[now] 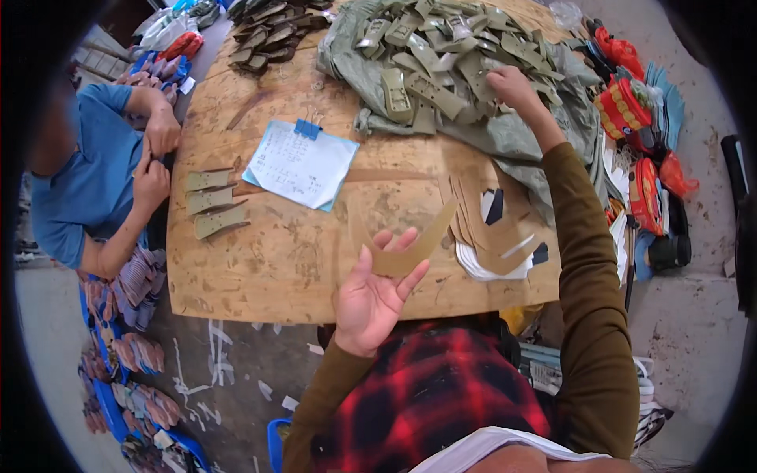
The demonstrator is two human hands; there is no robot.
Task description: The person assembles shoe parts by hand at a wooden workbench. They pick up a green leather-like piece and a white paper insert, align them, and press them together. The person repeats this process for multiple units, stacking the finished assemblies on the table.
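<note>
Here, crescent (398, 263) across left grip (372, 298).

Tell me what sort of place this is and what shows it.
Probably a small manufacturing workshop: a heap of olive-green shaped pieces on a worn wooden worktable, a curved tan piece in the left hand, and a clipped, handwritten sheet.

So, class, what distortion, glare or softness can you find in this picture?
In the head view, black rims the image and edges of the wooden table bow; also there, highlights glint on some olive pieces, and writing on the clipped sheet looks soft.
</note>
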